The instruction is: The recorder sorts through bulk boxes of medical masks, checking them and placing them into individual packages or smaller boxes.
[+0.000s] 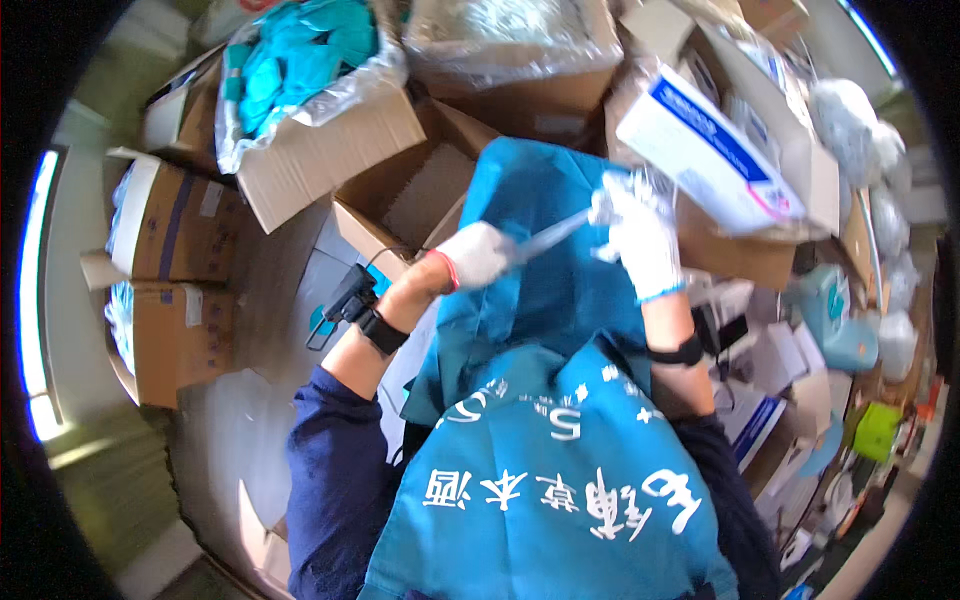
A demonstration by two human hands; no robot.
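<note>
A thin, translucent whitish strip (550, 240), smeared by motion, runs between my two hands above the teal apron (545, 430) on my lap. My left hand (480, 255), in a white glove with a red cuff edge, is closed around its left end. At the strip's other end is my right hand (638, 230), in a white glove with a blue cuff edge. Its fingers are bent around the strip and some crinkled clear plastic (655, 183); how the two join is hidden. Both wrists wear dark straps, and a small black device (352, 295) sits by the left one.
Ahead on the left, a lined carton (330, 165) holds teal pieces. Beside it stands a lined carton (535, 90) of clear plastic items. An open carton (365, 225) lies below. A white and blue box (710, 150) leans near my right hand. More cartons (180, 320) stand at left.
</note>
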